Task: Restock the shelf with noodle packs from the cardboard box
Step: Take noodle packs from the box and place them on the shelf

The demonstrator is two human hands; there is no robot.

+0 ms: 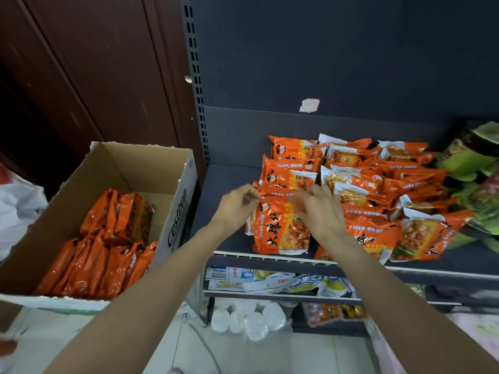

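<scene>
fingertips blurred at noodle pack (278, 225) top edge.

Single head view, angled forward and down, close over shelf (351, 265) and cardboard box (172, 184).

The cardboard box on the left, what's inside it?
Inside the cardboard box are orange noodle packs, standing on edge in two clusters, with bare cardboard floor at the far right corner. Anything under the packs is hidden.

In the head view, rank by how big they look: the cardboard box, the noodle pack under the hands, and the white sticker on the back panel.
1. cardboard box
2. noodle pack, though it sits farther away
3. white sticker
</scene>
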